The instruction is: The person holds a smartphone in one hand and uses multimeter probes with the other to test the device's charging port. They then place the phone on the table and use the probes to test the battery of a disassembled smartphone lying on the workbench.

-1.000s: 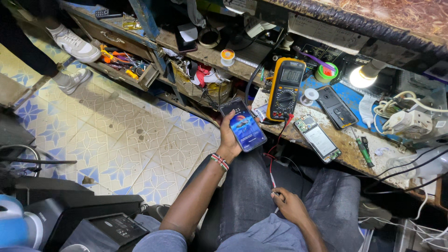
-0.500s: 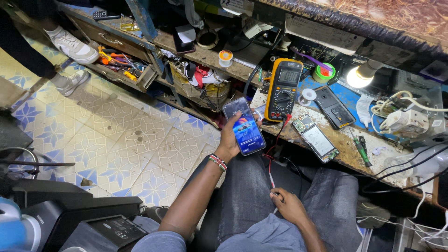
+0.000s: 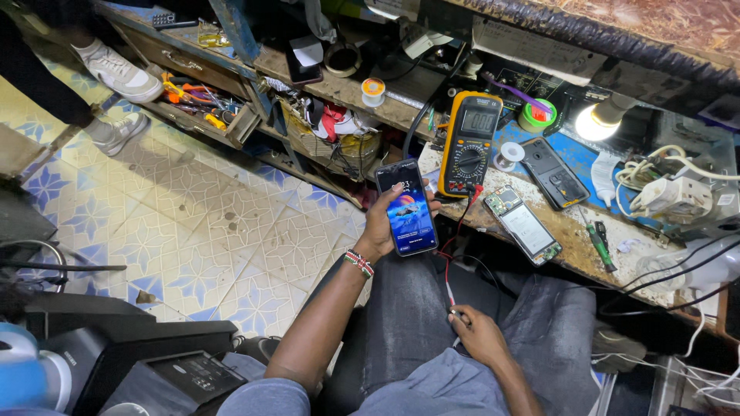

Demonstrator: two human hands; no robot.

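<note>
My left hand [image 3: 383, 223] holds a smartphone [image 3: 407, 206] upright in front of the bench, its screen lit with a blue picture; my thumb rests on the screen's left edge. My right hand [image 3: 478, 335] lies on my lap, fingers pinched on a thin probe tip [image 3: 453, 311] with red and black leads running up to a yellow multimeter [image 3: 469, 144] on the bench. A beaded bracelet [image 3: 358, 263] circles my left wrist.
On the worn bench lie an opened phone [image 3: 527, 226], a dark phone back [image 3: 554, 172], a green-handled screwdriver [image 3: 601, 245], tape rolls and a lit lamp [image 3: 595, 121]. A white power strip [image 3: 672, 196] with cables sits right. An open tool drawer [image 3: 202, 108] and another person's shoes [image 3: 116, 73] are left.
My left hand has held the phone nearly still, shifting slightly. My right hand stays on my lap with the probe.
</note>
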